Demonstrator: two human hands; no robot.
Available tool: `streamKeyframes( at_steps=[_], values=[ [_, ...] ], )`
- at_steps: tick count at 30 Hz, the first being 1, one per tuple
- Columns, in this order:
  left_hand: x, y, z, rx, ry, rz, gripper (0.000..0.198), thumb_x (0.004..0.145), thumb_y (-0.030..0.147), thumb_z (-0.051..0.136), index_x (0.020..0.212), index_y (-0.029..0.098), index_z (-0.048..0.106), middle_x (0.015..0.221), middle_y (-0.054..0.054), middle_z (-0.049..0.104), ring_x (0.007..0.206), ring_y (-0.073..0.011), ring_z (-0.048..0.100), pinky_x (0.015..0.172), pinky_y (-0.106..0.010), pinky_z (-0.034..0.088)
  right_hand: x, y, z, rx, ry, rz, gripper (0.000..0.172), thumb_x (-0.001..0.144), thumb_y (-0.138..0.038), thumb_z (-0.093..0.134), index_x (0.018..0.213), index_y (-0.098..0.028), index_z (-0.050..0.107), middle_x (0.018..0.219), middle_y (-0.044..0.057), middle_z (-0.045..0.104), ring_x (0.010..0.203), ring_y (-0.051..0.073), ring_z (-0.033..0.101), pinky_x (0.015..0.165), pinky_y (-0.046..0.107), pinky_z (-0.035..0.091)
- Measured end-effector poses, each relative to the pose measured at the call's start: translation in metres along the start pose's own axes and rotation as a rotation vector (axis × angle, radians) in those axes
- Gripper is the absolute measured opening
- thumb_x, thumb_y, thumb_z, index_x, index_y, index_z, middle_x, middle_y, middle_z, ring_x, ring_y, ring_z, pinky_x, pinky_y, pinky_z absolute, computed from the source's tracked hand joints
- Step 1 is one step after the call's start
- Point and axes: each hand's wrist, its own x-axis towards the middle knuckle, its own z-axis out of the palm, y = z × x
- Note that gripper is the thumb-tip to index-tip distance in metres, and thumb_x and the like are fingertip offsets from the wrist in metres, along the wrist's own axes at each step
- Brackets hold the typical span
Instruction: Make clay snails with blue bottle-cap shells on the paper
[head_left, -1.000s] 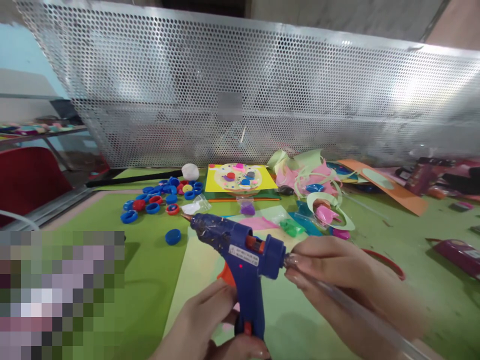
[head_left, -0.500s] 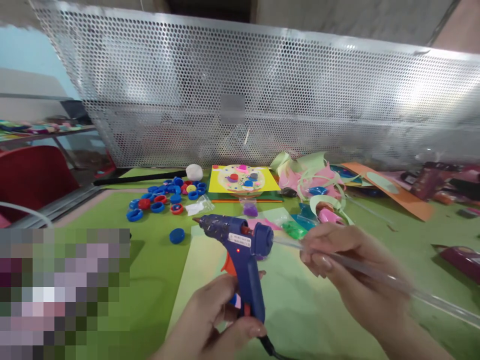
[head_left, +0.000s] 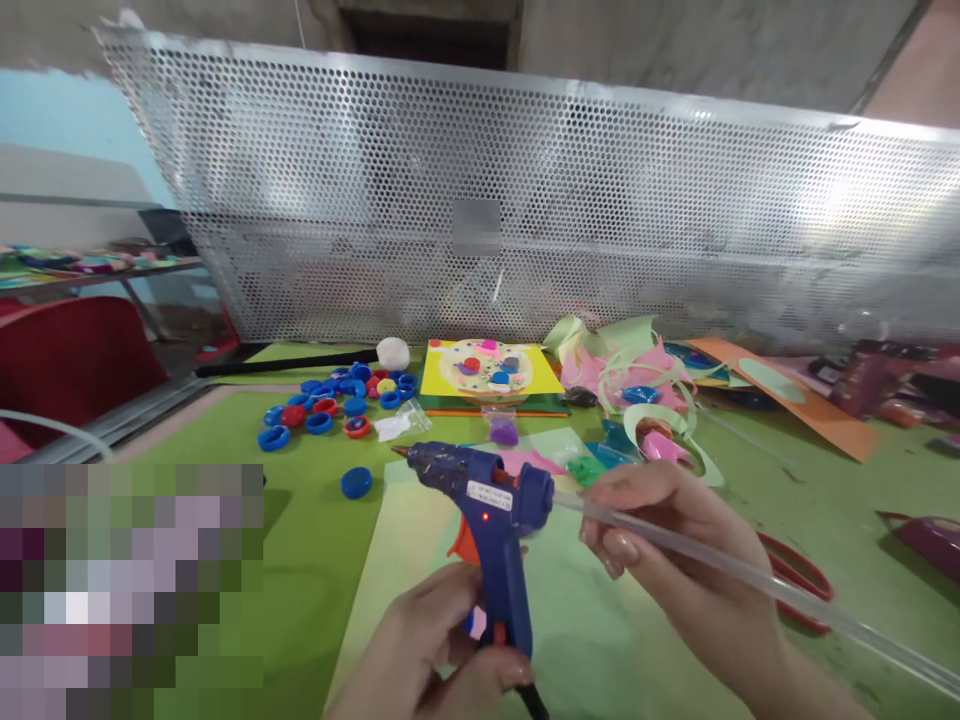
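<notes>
My left hand (head_left: 442,640) is wrapped round the lower handle of a blue glue gun (head_left: 501,540), whose nozzle points left and whose red light is lit. Its orange trigger shows above my fingers. In my right hand (head_left: 675,560) a long clear glue stick (head_left: 795,598) is pinched near its front end, which sits at the gun's rear opening. How far the stick reaches inside is hidden. Pale green paper (head_left: 592,640) lies beneath both hands. A lone blue bottle cap (head_left: 356,482) rests left of the gun.
Several bottle caps (head_left: 319,422) are piled at the back left, beside a decorated yellow card (head_left: 540,372). Paper scraps (head_left: 592,375) and small bead bags (head_left: 585,468) lie behind my right hand. Red-handled scissors (head_left: 814,575) are at the right. A perforated metal panel (head_left: 405,200) stands behind.
My right hand has moved slightly left, closer to the gun's back, with the glue stick in it. The red scissor handles now show beside it. The view has shifted a little.
</notes>
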Motion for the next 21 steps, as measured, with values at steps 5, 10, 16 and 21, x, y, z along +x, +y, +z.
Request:
streamKeyframes(
  at_steps=[5,10,16,21],
  values=[
    [0.005,-0.001,0.000,-0.184,-0.041,-0.073,0.048,0.071,0.064,0.060,0.084,0.018,0.064,0.076,-0.003,0.056,0.076,-0.0200,0.053,0.070,-0.032,0.049,-0.002,0.000,-0.014,-0.016,-0.146,-0.028,0.024,0.089,-0.031,0.056,0.113,-0.026,0.057,0.094,0.006,0.065,0.067,0.013,0.059,0.058,0.026,0.053],
    [0.005,0.000,0.000,-0.044,-0.010,-0.019,0.043,0.074,0.061,0.058,0.078,0.019,0.061,0.071,0.000,0.051,0.063,-0.0144,0.048,0.058,-0.024,0.042,-0.002,0.004,-0.020,-0.165,-0.040,-0.205,0.020,0.090,-0.019,0.053,0.105,-0.024,0.065,0.071,0.003,0.065,0.061,0.014,0.060,0.045,0.022,0.046],
    [0.004,0.012,0.002,0.054,0.097,0.003,0.033,0.072,0.051,0.066,0.067,0.018,0.060,0.066,0.002,0.047,0.057,-0.0110,0.041,0.050,-0.018,0.038,0.000,0.010,-0.016,-0.128,-0.029,-0.205,0.017,0.088,-0.018,0.056,0.102,-0.023,0.065,0.067,0.003,0.067,0.054,0.013,0.059,0.039,0.021,0.043],
    [0.005,0.006,0.003,-0.001,0.042,-0.011,0.033,0.075,0.051,0.063,0.073,0.018,0.063,0.068,0.001,0.050,0.058,-0.0113,0.045,0.050,-0.019,0.040,-0.005,0.014,-0.011,-0.074,-0.060,-0.072,0.028,0.088,-0.031,0.059,0.115,-0.026,0.055,0.086,0.004,0.064,0.071,0.014,0.061,0.057,0.023,0.053]
  ],
)
